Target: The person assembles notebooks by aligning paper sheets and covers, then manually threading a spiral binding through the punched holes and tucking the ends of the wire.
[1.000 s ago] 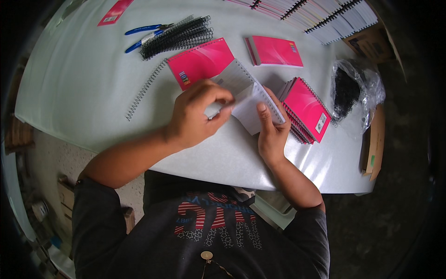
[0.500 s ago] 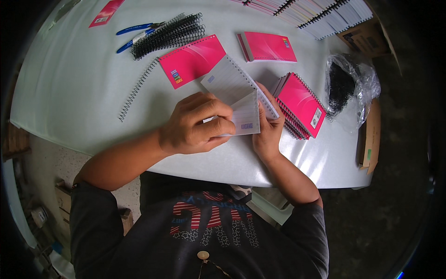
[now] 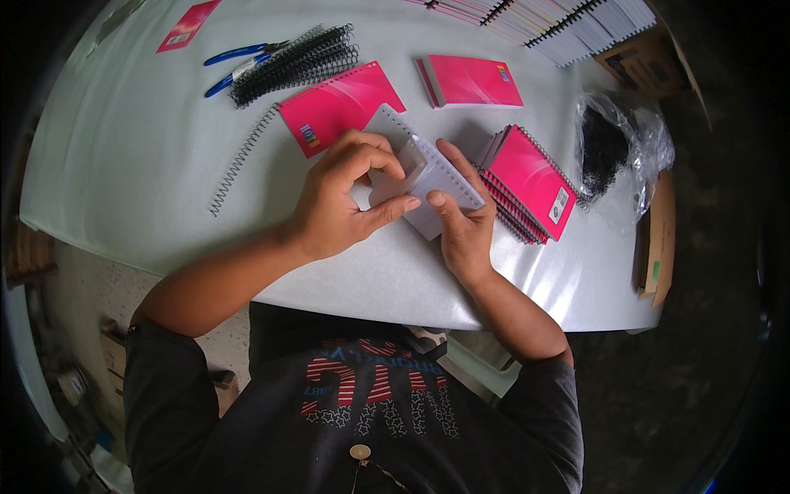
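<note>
A block of white punched pages [image 3: 451,183], bent partly open, is above the near part of the table. My right hand [image 3: 467,235] grips its right end, thumb on the near side and fingers behind. My left hand [image 3: 346,193] is at the block's left side, thumb and index finger apart, their tips against the pages. Just beyond lies a pink notebook cover [image 3: 341,107] with punched holes along its far edge. A loose black spiral coil [image 3: 244,160] trails from that cover's left corner. Right of my right hand stands a stack of spiral-bound pink notebooks [image 3: 527,177].
A pile of black coils [image 3: 296,64] lies beside blue-handled pliers [image 3: 234,53]. Another pink-covered block [image 3: 473,81] rests at the far middle. A clear plastic bag [image 3: 646,152] of black coils sits right. Bound books [image 3: 559,33] and a cardboard box [image 3: 646,66] stand far right.
My left hand has let go of the bent-over pages and spread its fingers, moving slightly up. The page block has turned more upright and closed up somewhat in my right hand.
</note>
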